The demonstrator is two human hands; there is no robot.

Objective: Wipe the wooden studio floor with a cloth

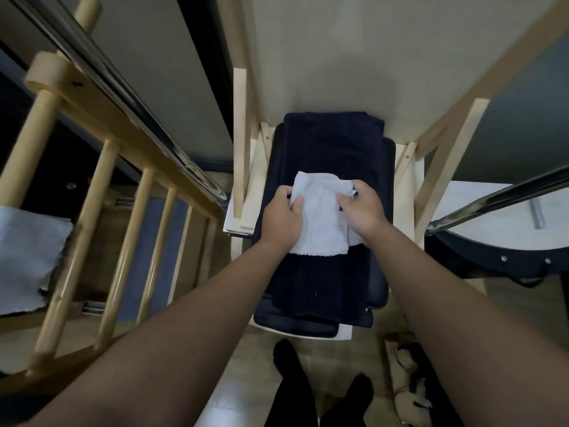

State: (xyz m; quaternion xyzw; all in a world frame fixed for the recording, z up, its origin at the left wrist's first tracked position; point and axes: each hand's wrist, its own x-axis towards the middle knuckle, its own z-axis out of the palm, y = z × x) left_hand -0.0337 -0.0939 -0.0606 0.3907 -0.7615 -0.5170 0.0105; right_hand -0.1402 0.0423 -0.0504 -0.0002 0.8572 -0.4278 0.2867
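Observation:
A white cloth (320, 217) lies on a dark folded towel (332, 143) that covers a black padded seat (377, 288) straight ahead. My left hand (281, 218) holds the cloth's left edge with curled fingers. My right hand (360, 208) grips its upper right corner. The wooden floor (255, 365) shows below, near my dark-clad feet (286, 359).
A pale wooden ladder frame (101, 211) with rungs stands on the left, with a metal rail (123, 97) along it and a grey cloth (27, 257) hanging there. A wooden frame (240, 134) flanks the seat. A round black-rimmed apparatus (505, 241) and cables (406, 365) lie right.

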